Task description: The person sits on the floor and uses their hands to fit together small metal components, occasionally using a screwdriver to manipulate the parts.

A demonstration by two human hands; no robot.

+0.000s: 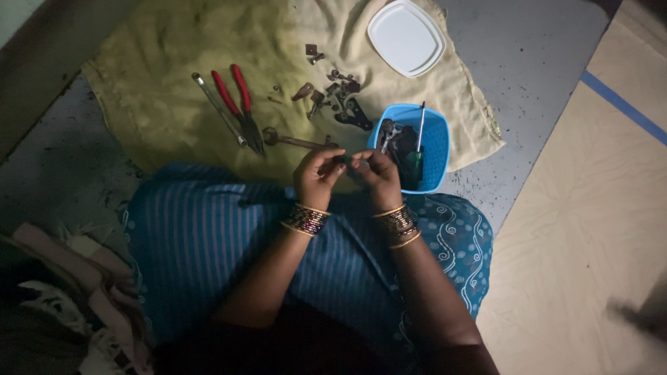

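Seen from above, the left hand (317,178) and right hand (377,176) meet over the person's lap, fingertips pinched together on a small part (347,162) too dim to identify. Bangles (306,219) ring both wrists. Just beyond the right hand sits a blue tub (436,142) holding dark metal bits and a screwdriver (419,142). Farther out, on a yellow cloth (160,76), lie red pliers (240,104), a wrench (292,141), scattered hardware (333,94) and a white lid (406,37).
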